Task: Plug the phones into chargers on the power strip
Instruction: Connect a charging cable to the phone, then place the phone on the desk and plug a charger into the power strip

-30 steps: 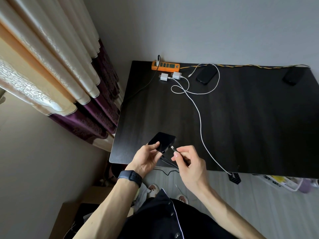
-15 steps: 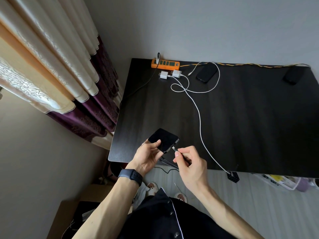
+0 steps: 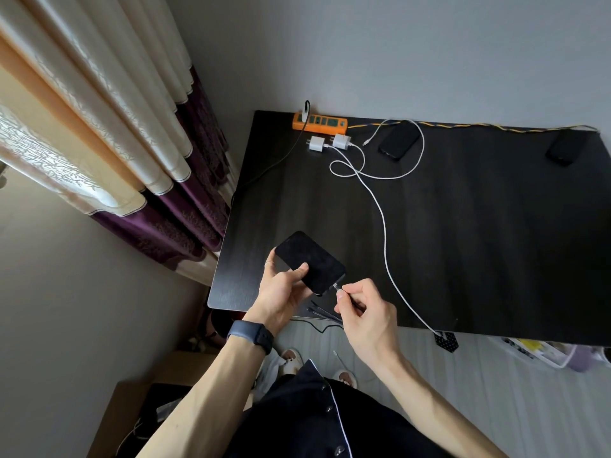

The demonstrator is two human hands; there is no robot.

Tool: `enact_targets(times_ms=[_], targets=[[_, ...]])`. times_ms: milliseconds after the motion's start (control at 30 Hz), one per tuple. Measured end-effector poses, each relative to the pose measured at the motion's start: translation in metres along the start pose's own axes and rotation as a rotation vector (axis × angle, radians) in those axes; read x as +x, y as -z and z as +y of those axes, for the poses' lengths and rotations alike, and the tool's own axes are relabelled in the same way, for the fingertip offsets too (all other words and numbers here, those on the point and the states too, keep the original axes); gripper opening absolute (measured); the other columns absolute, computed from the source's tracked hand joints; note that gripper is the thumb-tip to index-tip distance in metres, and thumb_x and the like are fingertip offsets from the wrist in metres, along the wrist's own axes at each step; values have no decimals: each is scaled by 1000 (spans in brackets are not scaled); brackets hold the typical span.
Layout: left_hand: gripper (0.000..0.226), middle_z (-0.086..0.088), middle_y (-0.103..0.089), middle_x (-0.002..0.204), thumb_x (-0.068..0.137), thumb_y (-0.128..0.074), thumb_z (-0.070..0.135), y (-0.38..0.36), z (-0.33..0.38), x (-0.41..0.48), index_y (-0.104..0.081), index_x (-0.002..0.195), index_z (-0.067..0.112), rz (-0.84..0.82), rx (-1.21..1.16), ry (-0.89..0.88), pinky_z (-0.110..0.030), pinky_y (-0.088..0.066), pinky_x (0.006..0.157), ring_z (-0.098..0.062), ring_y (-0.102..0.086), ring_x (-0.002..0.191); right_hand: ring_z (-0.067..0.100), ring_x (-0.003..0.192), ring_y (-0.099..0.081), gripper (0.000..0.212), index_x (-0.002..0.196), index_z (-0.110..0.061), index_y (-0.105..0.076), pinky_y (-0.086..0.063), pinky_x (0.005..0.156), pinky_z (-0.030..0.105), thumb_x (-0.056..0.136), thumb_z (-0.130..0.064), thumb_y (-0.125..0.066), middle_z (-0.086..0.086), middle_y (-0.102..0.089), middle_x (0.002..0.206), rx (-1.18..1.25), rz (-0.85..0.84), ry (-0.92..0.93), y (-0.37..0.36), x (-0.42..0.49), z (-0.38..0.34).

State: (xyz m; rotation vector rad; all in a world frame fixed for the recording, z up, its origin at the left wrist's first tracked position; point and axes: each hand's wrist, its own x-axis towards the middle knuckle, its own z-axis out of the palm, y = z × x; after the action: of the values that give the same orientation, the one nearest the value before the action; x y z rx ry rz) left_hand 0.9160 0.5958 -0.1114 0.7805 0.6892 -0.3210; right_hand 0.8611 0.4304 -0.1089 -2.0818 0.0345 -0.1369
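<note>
My left hand (image 3: 282,289) grips a black phone (image 3: 310,259) above the near left corner of the dark table (image 3: 463,242). My right hand (image 3: 363,309) pinches a dark cable plug (image 3: 336,286) whose metal tip touches the phone's bottom edge. An orange power strip (image 3: 320,123) lies at the table's far edge with one plug in its left end. Two white chargers (image 3: 329,142) lie unplugged in front of it. A second black phone (image 3: 399,143) rests beside them, and a third dark phone (image 3: 566,147) sits at the far right.
White cables (image 3: 383,219) loop from the chargers; one runs across the table and off the near edge. A black cord (image 3: 274,163) runs from the strip off the left edge. Curtains (image 3: 115,133) hang at the left. Dark cables (image 3: 325,314) dangle below my hands.
The phone has tilted so more of its face shows, and my right hand has brought the plug tip up against the phone's bottom edge.
</note>
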Motion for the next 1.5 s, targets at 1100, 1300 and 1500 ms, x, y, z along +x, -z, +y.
enact_targets(times_ms=[1100,1300,1500], targets=[[89,-17,-64,116,86,-43,0,110,37,104,-9,155,44,221,1302,39,-34,-52,77,-33,-65,90,34,144,-27,61,153,-28,-30,-31,117,44,96,-39,-50,4,-21,164,-770,-820,-321,-64,54,103],[84,-18,-53,134,87,-56,10,122,23,126,-18,154,43,361,1210,-76,-33,-47,101,-36,-57,116,33,153,8,76,158,-39,-4,-23,118,58,98,-42,-51,-3,16,167,-848,-811,-370,-72,47,116],[97,-17,-35,137,78,-80,26,121,29,140,-22,156,26,397,1258,-135,-37,-34,112,-37,-42,129,28,153,12,78,158,-41,-3,-31,118,46,98,-38,-52,-8,20,166,-812,-801,-386,-71,47,122]])
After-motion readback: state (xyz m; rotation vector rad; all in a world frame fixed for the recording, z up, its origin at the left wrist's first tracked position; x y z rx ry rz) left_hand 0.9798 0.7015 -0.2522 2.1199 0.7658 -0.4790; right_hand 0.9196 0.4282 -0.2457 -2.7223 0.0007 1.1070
